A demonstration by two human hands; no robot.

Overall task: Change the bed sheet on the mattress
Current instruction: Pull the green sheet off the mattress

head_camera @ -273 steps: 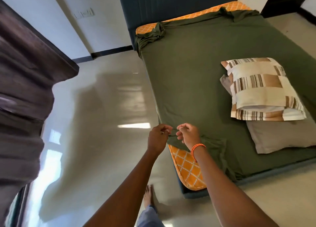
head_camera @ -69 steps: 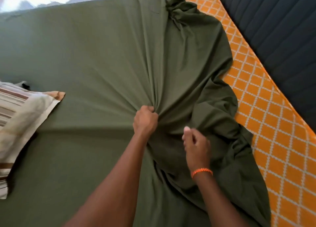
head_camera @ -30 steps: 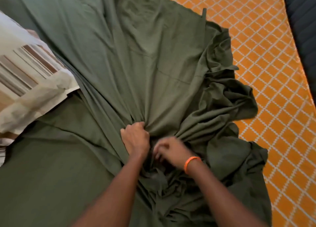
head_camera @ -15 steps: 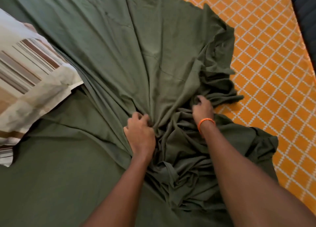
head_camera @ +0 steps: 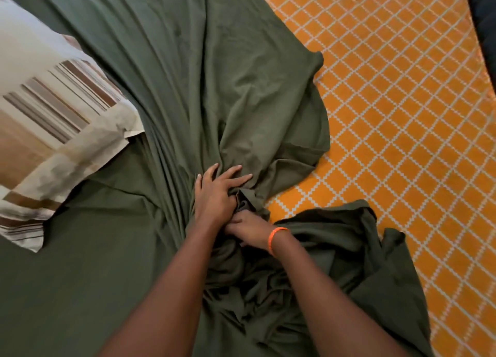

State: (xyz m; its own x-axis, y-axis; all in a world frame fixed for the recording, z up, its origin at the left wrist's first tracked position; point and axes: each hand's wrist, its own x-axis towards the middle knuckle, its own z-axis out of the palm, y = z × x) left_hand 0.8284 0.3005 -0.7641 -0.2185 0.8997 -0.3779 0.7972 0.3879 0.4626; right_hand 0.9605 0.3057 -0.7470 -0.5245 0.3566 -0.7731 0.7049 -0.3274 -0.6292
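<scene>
A person strips the olive-green bed sheet off the orange lattice-patterned mattress, beside a striped pillow. Gathering works best in short, alternating pulls toward the body. The left hand reaches forward, fingers spread on the folds; the right hand clutches bunched fabric.

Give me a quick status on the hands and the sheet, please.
Left hand spread flat on the bunched sheet; right hand has a grip on a fold. Mattress part bared. Pillow on the sheet, in the way.
</scene>
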